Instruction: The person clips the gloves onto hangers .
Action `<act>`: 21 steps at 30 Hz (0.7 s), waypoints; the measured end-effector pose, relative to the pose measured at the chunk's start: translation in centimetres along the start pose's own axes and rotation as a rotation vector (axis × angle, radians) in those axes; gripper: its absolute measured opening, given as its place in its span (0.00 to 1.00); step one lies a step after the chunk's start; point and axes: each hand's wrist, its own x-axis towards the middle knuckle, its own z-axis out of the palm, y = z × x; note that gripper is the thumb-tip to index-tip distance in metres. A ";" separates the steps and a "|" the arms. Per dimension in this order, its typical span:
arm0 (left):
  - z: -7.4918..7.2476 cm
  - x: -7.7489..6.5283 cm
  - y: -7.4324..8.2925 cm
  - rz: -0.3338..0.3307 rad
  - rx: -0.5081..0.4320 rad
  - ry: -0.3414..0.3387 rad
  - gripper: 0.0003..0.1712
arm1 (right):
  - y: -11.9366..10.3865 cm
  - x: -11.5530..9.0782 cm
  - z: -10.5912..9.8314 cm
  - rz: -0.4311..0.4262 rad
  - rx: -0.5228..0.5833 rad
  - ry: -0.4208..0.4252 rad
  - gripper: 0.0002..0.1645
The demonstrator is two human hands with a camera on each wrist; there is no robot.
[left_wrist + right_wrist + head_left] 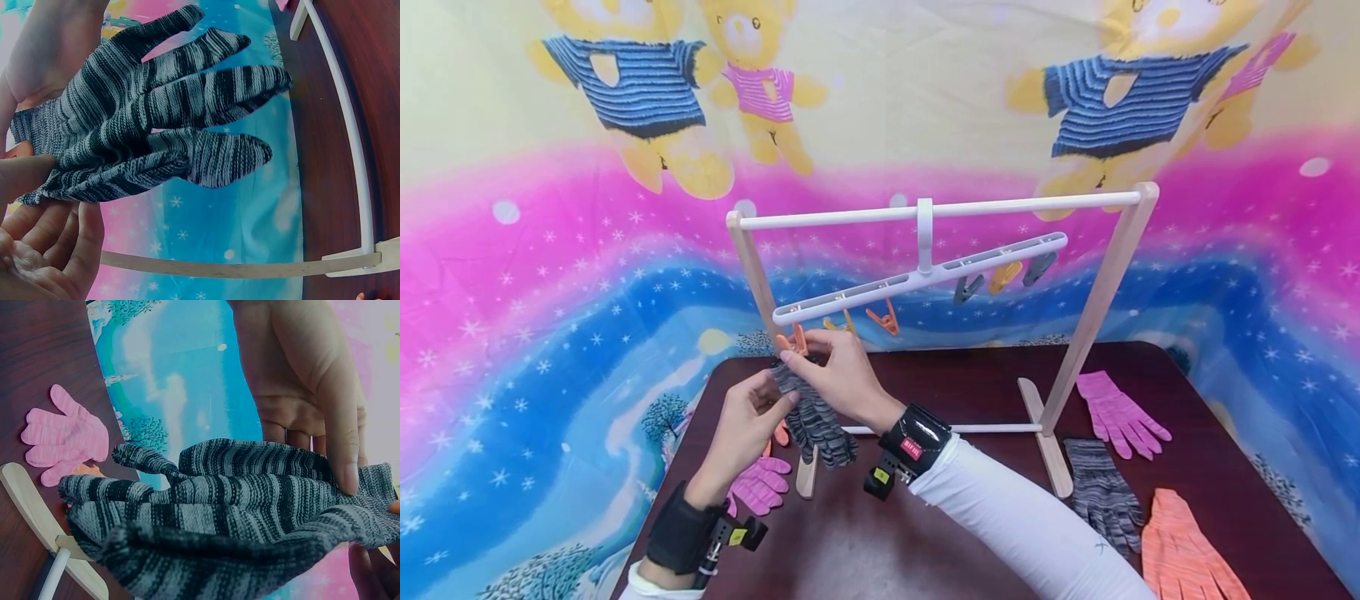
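Observation:
A grey-and-black striped knit glove (816,417) hangs fingers down beneath the left end of a white clip hanger (880,287). My left hand (748,425) pinches the glove near its cuff, thumb in front and fingers behind, as the left wrist view (56,244) also shows. At the cuff, my right hand (850,379) pinches the orange clothespin (795,340), thumb nearest me. Its fingertips are partly hidden, and whether the clothespin bites the cuff cannot be told. In the right wrist view the striped glove (250,506) spreads across the picture.
The hanger hooks over a wooden rack's white rail (835,217) and tilts, left end low. More clothespins (1003,275) dangle from it. A pink glove (760,483) lies left; a pink glove (1120,412), a striped glove (1103,492) and an orange glove (1187,550) lie right.

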 end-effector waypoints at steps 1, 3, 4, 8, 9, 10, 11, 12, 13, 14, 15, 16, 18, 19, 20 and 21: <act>0.0 0.0 0.0 -0.003 -0.002 0.001 0.09 | 0.0 0.0 0.0 0.000 0.002 -0.001 0.18; 0.1 0.0 0.0 -0.010 -0.003 0.002 0.10 | 0.0 -0.1 -0.1 -0.003 0.004 -0.001 0.18; 0.1 0.0 0.0 -0.012 -0.004 0.003 0.12 | 0.0 -0.1 -0.1 -0.002 0.003 -0.001 0.18; 0.1 0.0 0.1 -0.025 -0.011 0.005 0.16 | 0.1 -0.1 -0.1 0.012 -0.005 0.000 0.19; 0.1 0.0 0.1 -0.029 -0.012 0.006 0.16 | 0.1 -0.2 -0.1 0.017 -0.006 0.001 0.19; 0.2 0.0 0.1 -0.032 -0.013 0.008 0.17 | 0.2 -0.2 -0.1 0.021 -0.006 0.001 0.18; 0.2 0.0 0.1 -0.036 -0.012 0.010 0.16 | 0.2 -0.2 -0.1 0.024 -0.006 0.001 0.18; 0.2 0.0 0.0 -0.040 -0.011 0.011 0.16 | 0.2 -0.2 -0.1 0.028 -0.006 0.001 0.18; 0.2 0.0 0.0 -0.043 -0.008 0.013 0.15 | 0.3 -0.2 -0.1 0.031 -0.005 0.001 0.18; 0.2 0.0 -0.1 -0.044 -0.009 0.015 0.15 | 0.3 -0.3 -0.1 0.033 -0.003 0.001 0.18; 0.2 0.0 -0.2 -0.043 -0.006 0.016 0.14 | 0.3 -0.3 -0.1 0.035 -0.001 0.000 0.18; 0.3 0.1 -0.2 -0.044 -0.004 0.018 0.14 | 0.4 -0.3 -0.1 0.037 -0.002 -0.001 0.18; 0.3 0.1 -0.3 -0.048 -0.001 0.022 0.12 | 0.4 -0.4 -0.1 0.037 -0.002 -0.003 0.18; 0.3 0.1 -0.4 -0.050 0.002 0.022 0.11 | 0.4 -0.4 -0.1 0.037 -0.003 -0.003 0.18; 0.3 0.2 -0.4 -0.053 0.006 0.022 0.11 | 0.4 -0.4 -0.1 0.036 -0.007 -0.004 0.18; 0.3 0.2 -0.4 -0.057 0.010 0.022 0.12 | 0.4 -0.4 -0.1 0.033 -0.007 -0.005 0.18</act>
